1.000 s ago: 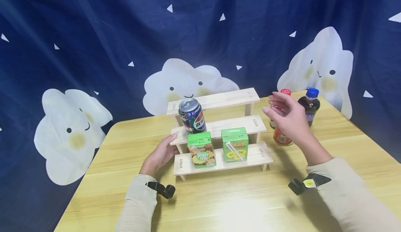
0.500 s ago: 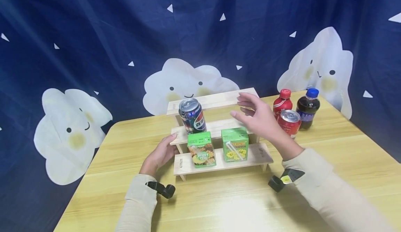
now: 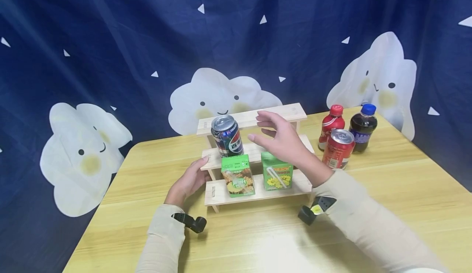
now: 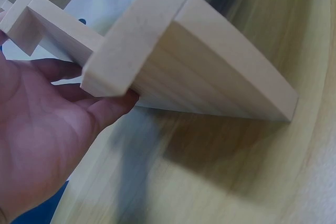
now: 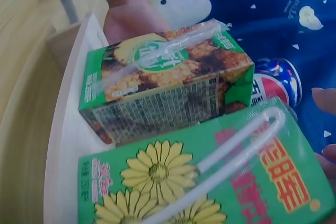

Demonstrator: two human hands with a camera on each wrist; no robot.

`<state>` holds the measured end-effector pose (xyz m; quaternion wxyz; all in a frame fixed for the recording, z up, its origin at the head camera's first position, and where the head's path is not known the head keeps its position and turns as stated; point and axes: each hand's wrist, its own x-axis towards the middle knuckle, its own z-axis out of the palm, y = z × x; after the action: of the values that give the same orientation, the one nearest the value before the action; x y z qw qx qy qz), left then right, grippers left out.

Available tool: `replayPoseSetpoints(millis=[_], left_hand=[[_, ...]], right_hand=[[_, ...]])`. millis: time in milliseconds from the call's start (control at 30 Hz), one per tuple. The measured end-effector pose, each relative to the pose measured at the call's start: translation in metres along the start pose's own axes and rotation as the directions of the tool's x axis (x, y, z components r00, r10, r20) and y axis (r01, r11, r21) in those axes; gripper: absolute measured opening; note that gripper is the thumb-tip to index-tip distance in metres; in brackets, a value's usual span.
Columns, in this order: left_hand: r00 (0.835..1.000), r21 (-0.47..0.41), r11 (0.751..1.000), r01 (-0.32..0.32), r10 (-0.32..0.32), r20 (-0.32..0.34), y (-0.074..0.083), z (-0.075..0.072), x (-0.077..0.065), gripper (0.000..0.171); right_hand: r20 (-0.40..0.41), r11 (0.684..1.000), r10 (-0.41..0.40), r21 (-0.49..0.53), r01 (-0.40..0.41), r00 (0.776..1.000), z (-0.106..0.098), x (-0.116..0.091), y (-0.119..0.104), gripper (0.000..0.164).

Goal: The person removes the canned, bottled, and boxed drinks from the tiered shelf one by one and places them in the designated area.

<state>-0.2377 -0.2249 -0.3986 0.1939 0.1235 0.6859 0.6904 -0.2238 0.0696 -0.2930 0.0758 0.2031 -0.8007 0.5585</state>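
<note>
Midway up the pale wooden three-tier rack (image 3: 253, 151), blue cylindrical metal can (image 3: 226, 137) stood upright just left of my empty, wide-parted right hand (image 3: 283, 139); my left hand (image 3: 189, 183) gripped the rack's left end.

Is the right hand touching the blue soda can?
Apart: the head view shows a clear gap between the right hand and the blue can.

Left hand (image 4: 44, 124): at left, fingers curled around the shelf (image 4: 144, 38)
Shelf: pale wood, several boards
Surface (image 4: 283, 182): wood-grained, shadowed beside the shelf
Cloth (image 4: 39, 207): blue and white, far side
</note>
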Motion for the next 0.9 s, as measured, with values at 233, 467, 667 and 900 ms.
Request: replayPoseSetpoints(millis=[233, 467, 667, 900], left_hand=[[1.0, -0.015, 1.0, -0.006, 0.006, 0.001, 0.002, 0.001, 0.0, 0.058], [1.0, -0.014, 1.0, 0.0, 0.0, -0.002, 0.001, 0.0, 0.0, 0.059], [1.0, -0.006, 1.0, -0.008, 0.008, 0.005, -0.001, -0.001, 0.0, 0.059], [1.0, -0.01, 1.0, -0.012, 0.012, 0.007, -0.001, -0.001, 0.001, 0.059]], right_hand=[[0.023, 1.0, -0.018, 0.001, 0.018, 1.0, 0.011, 0.007, -0.004, 0.067], [0.057, 0.996, -0.032, -0.086, 0.037, 0.998, 0.029, 0.013, -0.009, 0.073], [0.072, 0.983, -0.024, -0.178, 0.036, 0.997, 0.04, 0.018, -0.011, 0.078], [0.077, 0.972, -0.091, -0.212, 0.106, 0.993, 0.047, 0.024, -0.011, 0.074]])
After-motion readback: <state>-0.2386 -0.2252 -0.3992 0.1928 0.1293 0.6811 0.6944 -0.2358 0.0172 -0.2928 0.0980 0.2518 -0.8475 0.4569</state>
